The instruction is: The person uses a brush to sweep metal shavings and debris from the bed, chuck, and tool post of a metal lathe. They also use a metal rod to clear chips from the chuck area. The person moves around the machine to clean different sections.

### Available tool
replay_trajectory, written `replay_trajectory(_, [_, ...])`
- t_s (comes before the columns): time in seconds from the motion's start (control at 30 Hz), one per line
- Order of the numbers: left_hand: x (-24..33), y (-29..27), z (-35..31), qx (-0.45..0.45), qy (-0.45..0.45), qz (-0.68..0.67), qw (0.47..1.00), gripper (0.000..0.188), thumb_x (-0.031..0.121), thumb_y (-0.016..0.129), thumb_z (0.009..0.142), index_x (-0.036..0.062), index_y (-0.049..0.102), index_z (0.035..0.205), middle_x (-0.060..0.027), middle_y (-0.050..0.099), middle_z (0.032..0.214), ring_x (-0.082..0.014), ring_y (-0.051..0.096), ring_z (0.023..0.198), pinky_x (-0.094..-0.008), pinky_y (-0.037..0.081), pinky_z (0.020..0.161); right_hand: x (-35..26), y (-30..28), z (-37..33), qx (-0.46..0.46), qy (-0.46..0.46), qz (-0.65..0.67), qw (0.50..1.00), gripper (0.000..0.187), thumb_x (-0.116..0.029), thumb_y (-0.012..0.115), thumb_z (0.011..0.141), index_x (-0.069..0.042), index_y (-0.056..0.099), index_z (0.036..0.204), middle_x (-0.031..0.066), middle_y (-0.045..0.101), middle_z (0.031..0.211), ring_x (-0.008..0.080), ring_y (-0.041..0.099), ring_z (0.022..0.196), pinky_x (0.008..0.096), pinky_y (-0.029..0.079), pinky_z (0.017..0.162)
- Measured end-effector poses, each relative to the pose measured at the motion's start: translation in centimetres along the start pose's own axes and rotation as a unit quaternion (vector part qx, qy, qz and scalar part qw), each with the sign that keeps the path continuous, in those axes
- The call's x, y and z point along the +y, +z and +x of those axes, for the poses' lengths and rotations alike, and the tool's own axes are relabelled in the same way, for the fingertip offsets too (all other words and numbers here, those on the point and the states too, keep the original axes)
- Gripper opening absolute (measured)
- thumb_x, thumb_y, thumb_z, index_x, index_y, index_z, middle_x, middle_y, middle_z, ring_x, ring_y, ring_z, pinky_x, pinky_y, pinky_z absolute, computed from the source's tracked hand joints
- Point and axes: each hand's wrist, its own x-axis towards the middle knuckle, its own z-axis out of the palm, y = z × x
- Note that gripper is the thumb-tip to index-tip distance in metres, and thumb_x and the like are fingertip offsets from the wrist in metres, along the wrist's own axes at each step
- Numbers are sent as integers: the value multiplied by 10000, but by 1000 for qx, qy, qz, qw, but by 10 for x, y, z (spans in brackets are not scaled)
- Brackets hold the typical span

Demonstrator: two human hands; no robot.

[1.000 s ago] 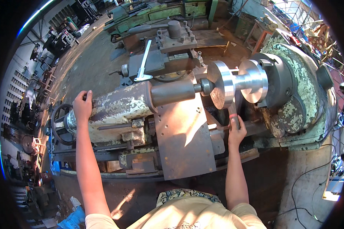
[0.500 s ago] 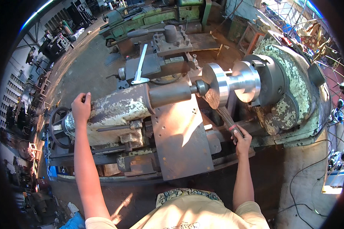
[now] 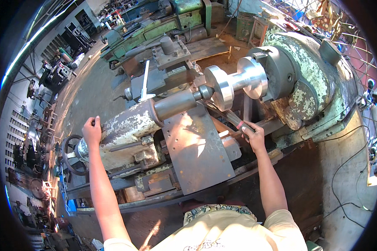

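Note:
My right hand (image 3: 254, 136) is closed around the handle of a brush with a red band and long, thin bristles (image 3: 227, 114). The bristles point up and left, below a shiny turned metal workpiece (image 3: 223, 88); whether they touch it I cannot tell. One end of that workpiece sits in the lathe chuck (image 3: 278, 73), the other against the tailstock centre (image 3: 206, 92). At the left, my left hand (image 3: 92, 132) lies against the worn, paint-flaked tailstock (image 3: 127, 125). Its fingers are curled, with a dark bit between thumb and fingers that I cannot make out.
Behind the tailstock, a caliper (image 3: 145, 83) lies on the lathe carriage (image 3: 159, 81). A flat metal plate (image 3: 197, 152) spans the bed in front of me. A handwheel (image 3: 73, 154) is at the left end. Another green lathe (image 3: 151, 37) stands beyond; black cables (image 3: 343, 201) trail at right.
My view has tilted and shifted, so the lathe appears slanted. The brush now lies flatter, its bristles reaching further left beneath the workpiece. My left hand stays at the tailstock.

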Motion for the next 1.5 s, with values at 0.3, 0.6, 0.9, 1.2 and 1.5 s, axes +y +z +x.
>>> replay_trajectory(0.3, [-4,1,1,10,11,9,1000,311,293,689,953,-9,703,880,-136,680,703,-227,645,632,-369,488,628,-10,-25,-72,176,-82,-225,955,354,-70,740,848,47,710,1181,160,753,988,184,709,802,322,560,761])
replay_trajectory(0.6, [-2,0,2,17,20,12,1000,309,290,696,950,-14,708,896,-118,674,691,-217,625,620,-360,479,626,-20,-93,-127,74,-226,-239,941,418,-59,766,742,44,731,1145,190,745,1129,258,716,1064,358,519,980])
replay_trajectory(0.9, [-4,2,4,4,18,37,999,324,316,696,944,-6,718,916,-139,676,713,-254,627,637,-382,484,636,-57,-136,-124,-113,-32,-11,993,534,-255,809,666,82,746,1076,163,741,907,201,696,675,301,545,575])
replay_trajectory(1.2, [-7,0,2,16,26,23,999,306,303,712,925,-1,719,892,-147,692,725,-268,662,652,-388,503,641,-33,13,17,-80,53,-7,995,283,-80,654,906,59,708,1146,99,714,826,120,620,574,226,399,424])
replay_trajectory(1.5, [-1,-1,-1,22,14,-10,1000,298,285,709,925,-11,714,890,-154,697,731,-268,682,674,-380,515,670,-11,51,3,142,-1,50,989,239,-99,658,955,60,704,1127,88,696,803,118,591,541,234,384,404])
